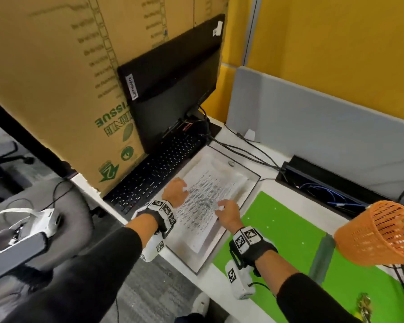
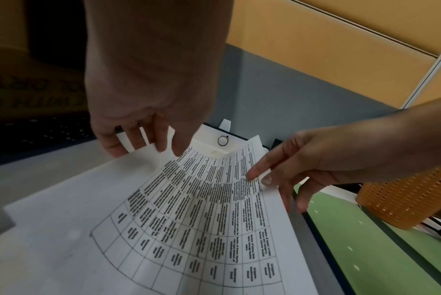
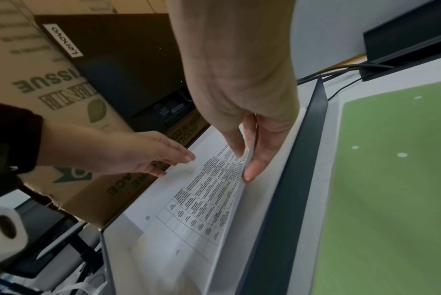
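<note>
A printed sheet [image 1: 205, 201] with a table of text lies bowed over a white board [image 1: 250, 190] with a dark frame on the desk. My left hand [image 1: 181, 191] holds the sheet's left edge, thumb on top and fingers behind it, as the left wrist view shows [image 2: 151, 147]. My right hand [image 1: 223, 207] pinches the right edge between thumb and forefinger, seen closely in the right wrist view [image 3: 244, 163]. The sheet [image 2: 201, 219] curves up between the two hands. A small ring [image 2: 223, 140] lies on the board beyond the sheet.
A black keyboard [image 1: 154, 169] and a monitor [image 1: 173, 85] stand left of the board, against a big cardboard box [image 1: 56, 78]. A green mat [image 1: 278, 229] lies to the right, with an orange mesh basket [image 1: 383, 231] and a cable trough [image 1: 324, 183]. A grey chair [image 1: 44, 217] stands at the left.
</note>
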Motion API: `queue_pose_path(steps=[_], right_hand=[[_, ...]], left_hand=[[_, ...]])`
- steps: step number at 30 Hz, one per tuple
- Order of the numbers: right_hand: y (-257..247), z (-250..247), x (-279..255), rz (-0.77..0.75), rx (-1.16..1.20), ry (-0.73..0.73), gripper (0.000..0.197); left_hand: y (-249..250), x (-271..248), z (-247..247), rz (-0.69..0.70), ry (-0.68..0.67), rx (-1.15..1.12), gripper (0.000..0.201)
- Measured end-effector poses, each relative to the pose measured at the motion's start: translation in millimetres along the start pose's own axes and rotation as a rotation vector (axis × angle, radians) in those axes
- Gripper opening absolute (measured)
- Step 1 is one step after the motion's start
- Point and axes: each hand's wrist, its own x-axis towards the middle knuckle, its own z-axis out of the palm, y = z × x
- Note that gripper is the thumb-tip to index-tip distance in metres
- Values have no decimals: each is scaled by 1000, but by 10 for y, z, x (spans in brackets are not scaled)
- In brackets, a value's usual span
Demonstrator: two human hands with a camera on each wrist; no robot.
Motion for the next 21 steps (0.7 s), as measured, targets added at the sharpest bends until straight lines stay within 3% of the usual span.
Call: queue_pose_path(steps=[5,7,11,13,15,21], right_hand=[[16,64,33,140,-98,-126,37],[25,22,10,188,-92,-163,49],[50,-23,8,172,-76,-181,45],[54,-32,33,202,-78,-190,57],[53,-41,37,216,-76,-145,56],[144,-311,-6,-31,-130,139,30]], left_hand=[[-152,-34,105,-69,-71,3,36],[-179,-22,122,-69,-83,17,39],[-186,11,130,-55,-100,82,43],[-157,29,129,-49,-89,94,44],[-89,41,123,-31,-53,145,48],[324,94,113,137,10,196,50]])
